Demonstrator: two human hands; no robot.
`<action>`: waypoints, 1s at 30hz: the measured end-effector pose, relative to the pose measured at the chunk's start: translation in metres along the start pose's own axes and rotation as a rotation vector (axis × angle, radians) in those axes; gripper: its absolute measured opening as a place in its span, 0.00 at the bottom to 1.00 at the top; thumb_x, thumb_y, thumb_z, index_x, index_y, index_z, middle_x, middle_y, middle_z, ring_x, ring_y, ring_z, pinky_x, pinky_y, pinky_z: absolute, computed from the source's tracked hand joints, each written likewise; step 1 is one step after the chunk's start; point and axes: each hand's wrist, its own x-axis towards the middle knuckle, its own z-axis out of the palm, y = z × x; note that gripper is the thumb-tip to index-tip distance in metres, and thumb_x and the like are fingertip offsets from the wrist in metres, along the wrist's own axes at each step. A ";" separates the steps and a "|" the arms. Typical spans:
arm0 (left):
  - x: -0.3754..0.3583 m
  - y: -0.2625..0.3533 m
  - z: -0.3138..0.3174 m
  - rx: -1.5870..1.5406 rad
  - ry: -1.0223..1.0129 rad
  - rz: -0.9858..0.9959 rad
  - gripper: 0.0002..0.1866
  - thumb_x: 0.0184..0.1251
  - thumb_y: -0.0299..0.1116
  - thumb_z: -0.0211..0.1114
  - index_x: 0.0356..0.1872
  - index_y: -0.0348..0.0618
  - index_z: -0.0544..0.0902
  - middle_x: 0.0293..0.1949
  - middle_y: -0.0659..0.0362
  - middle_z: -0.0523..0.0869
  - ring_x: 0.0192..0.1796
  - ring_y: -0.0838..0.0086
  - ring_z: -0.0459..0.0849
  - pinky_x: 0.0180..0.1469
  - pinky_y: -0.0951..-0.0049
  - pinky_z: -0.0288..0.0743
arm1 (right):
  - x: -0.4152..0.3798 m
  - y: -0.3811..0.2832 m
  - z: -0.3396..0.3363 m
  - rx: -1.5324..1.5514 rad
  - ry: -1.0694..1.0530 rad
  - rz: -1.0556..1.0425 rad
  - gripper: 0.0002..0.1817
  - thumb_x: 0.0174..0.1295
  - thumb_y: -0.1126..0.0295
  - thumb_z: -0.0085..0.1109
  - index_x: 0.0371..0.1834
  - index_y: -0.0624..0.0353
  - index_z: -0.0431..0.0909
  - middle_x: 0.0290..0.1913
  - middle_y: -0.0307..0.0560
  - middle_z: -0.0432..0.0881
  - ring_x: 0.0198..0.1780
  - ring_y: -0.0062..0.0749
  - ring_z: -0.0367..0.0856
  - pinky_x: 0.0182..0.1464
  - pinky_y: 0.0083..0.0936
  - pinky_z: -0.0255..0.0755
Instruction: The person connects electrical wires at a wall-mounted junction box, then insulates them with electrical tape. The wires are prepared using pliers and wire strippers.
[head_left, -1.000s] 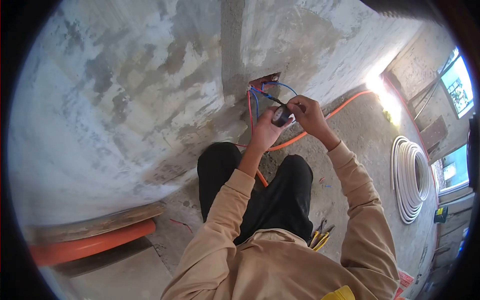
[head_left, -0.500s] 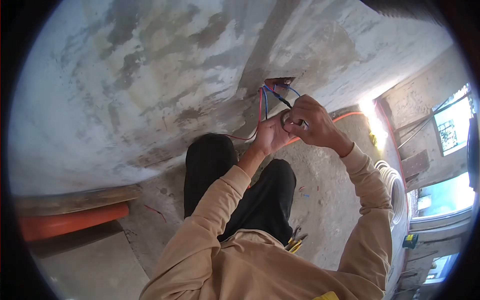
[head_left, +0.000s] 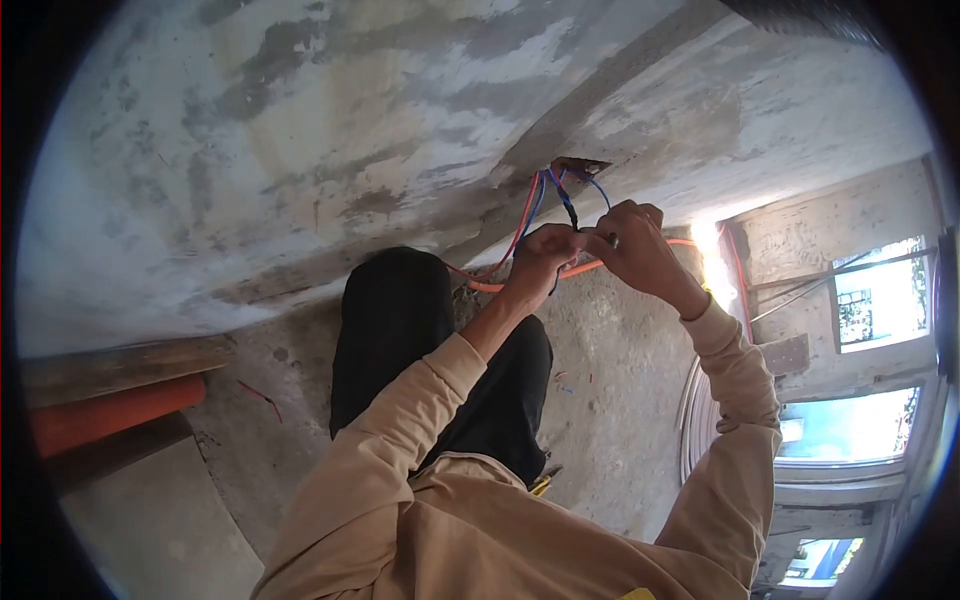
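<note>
Several red and blue electrical wires (head_left: 528,215) come out of a box opening (head_left: 583,166) in the wall. Black tape covers part of one wire bundle (head_left: 570,208), which runs down to my fingers. My left hand (head_left: 543,255) is closed, pinching the bundle's lower end between thumb and fingers. Just right of it, my right hand (head_left: 635,250) is closed, its thumb and fingertips meeting the left ones. A small dark edge of a tape roll (head_left: 613,240) shows in the right hand; the rest is hidden by the fingers.
An orange conduit (head_left: 590,268) runs along the wall's foot behind my hands. Coiled pale tubing (head_left: 697,410) lies at right. Yellow-handled pliers (head_left: 543,483) lie near my hip. An orange pipe (head_left: 120,415) and a wooden board (head_left: 125,368) lie at left.
My hands have drawn together at the taped end, and the left fingers, open around the dark ring before, have closed. The ring is now mostly hidden. The view has shifted.
</note>
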 end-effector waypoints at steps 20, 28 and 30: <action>-0.013 0.007 -0.008 -0.351 -0.014 -0.258 0.06 0.69 0.29 0.65 0.39 0.43 0.76 0.27 0.64 0.76 0.27 0.80 0.69 0.37 0.75 0.65 | 0.029 0.025 0.033 0.157 0.173 -0.316 0.13 0.50 0.71 0.72 0.39 0.60 0.83 0.43 0.41 0.81 0.53 0.38 0.71 0.57 0.35 0.65; -0.017 0.003 0.007 -0.266 0.042 -0.073 0.08 0.66 0.23 0.65 0.41 0.46 0.76 0.31 0.66 0.77 0.30 0.81 0.71 0.36 0.73 0.64 | 0.010 0.003 0.022 0.463 0.190 -0.323 0.20 0.50 0.69 0.72 0.47 0.58 0.78 0.44 0.47 0.81 0.46 0.42 0.75 0.50 0.36 0.70; -0.019 0.004 0.006 -0.076 0.062 0.025 0.09 0.64 0.18 0.62 0.41 0.44 0.76 0.34 0.66 0.77 0.36 0.81 0.75 0.39 0.72 0.69 | 0.005 -0.009 0.013 0.427 0.095 -0.408 0.22 0.50 0.65 0.73 0.47 0.58 0.78 0.43 0.46 0.82 0.45 0.41 0.75 0.51 0.36 0.70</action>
